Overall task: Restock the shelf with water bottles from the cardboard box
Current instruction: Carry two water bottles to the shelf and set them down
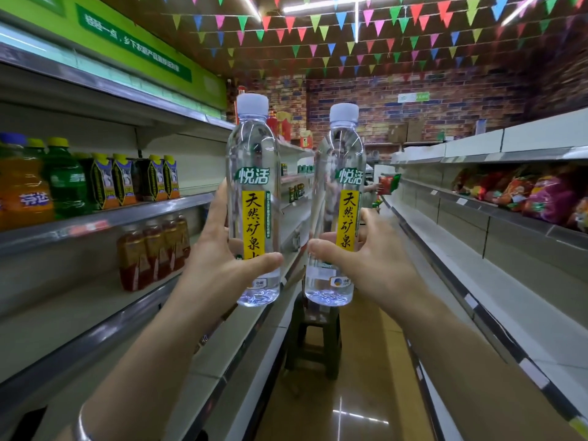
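Both forearms are bare from wrist to elbow — no sleeves reach into view. The left hand [219, 265] and right hand [366, 268] wear no gloves or rings. A thin pale band [79, 421] — a bracelet, perhaps — circles the left arm.

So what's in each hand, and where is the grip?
Left hand holds one water bottle, right hand another bottle, each gripped around its lower body.

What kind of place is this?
A small grocery shop aisle, most likely: shelves on the left stocked with soft drink bottles, snack bags on the right, and pennant bunting overhead.
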Action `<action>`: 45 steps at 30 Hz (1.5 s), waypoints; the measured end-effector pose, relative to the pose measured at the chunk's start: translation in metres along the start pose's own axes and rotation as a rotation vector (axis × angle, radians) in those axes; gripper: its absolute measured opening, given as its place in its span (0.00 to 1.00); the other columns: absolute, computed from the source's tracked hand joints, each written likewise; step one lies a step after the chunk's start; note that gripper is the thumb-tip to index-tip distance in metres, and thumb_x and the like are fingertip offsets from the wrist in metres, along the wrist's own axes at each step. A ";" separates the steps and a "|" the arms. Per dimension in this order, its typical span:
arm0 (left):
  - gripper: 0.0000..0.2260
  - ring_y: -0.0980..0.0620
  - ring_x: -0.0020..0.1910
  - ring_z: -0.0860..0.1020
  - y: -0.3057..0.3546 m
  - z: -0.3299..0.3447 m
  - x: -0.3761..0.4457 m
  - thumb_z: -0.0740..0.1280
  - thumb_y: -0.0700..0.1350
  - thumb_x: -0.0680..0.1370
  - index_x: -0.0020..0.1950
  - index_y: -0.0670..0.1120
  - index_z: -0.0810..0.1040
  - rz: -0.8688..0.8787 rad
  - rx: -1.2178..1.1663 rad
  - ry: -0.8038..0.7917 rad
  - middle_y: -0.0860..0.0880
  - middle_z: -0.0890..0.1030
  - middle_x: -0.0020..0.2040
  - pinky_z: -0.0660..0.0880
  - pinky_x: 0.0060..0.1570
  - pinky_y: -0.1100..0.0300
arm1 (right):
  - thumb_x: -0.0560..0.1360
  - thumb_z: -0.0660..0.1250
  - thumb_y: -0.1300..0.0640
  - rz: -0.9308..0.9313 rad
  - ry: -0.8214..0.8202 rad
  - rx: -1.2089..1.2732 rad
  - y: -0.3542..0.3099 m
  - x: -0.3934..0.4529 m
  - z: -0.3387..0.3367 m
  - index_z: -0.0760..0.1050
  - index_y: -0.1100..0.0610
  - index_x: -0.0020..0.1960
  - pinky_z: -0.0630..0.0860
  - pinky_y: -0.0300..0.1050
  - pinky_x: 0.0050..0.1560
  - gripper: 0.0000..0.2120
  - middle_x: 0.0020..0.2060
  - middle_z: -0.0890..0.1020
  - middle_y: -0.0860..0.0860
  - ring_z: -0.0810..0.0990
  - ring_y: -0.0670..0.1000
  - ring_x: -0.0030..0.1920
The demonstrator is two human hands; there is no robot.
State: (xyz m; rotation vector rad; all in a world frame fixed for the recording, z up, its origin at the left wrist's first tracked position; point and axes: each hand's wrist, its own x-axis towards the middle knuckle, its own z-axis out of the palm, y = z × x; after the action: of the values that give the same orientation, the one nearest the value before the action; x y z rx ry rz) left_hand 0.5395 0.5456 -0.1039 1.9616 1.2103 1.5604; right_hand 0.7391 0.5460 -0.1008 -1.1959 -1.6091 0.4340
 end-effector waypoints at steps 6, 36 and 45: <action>0.49 0.44 0.59 0.78 -0.022 0.013 0.031 0.78 0.53 0.66 0.68 0.77 0.44 -0.001 0.011 -0.001 0.45 0.75 0.68 0.74 0.59 0.42 | 0.59 0.73 0.31 0.003 -0.010 0.016 0.028 0.038 0.012 0.57 0.51 0.74 0.76 0.56 0.61 0.51 0.61 0.79 0.48 0.78 0.52 0.61; 0.50 0.42 0.57 0.80 -0.190 0.040 0.266 0.79 0.47 0.65 0.71 0.75 0.49 0.049 -0.032 0.045 0.51 0.75 0.67 0.76 0.57 0.41 | 0.68 0.75 0.46 -0.133 -0.047 0.105 0.121 0.287 0.109 0.67 0.44 0.53 0.79 0.49 0.56 0.21 0.50 0.83 0.45 0.82 0.47 0.51; 0.50 0.43 0.56 0.80 -0.223 0.061 0.302 0.79 0.45 0.67 0.71 0.75 0.47 0.012 0.033 0.044 0.51 0.74 0.67 0.76 0.57 0.43 | 0.69 0.75 0.47 -0.133 -0.058 0.165 0.160 0.336 0.123 0.67 0.43 0.49 0.77 0.33 0.39 0.17 0.48 0.83 0.46 0.83 0.43 0.48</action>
State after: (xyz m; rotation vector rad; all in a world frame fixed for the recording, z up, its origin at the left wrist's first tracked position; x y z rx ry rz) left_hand 0.5145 0.9247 -0.0994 1.9683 1.2515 1.6077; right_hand 0.7197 0.9374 -0.0979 -0.9549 -1.6573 0.5094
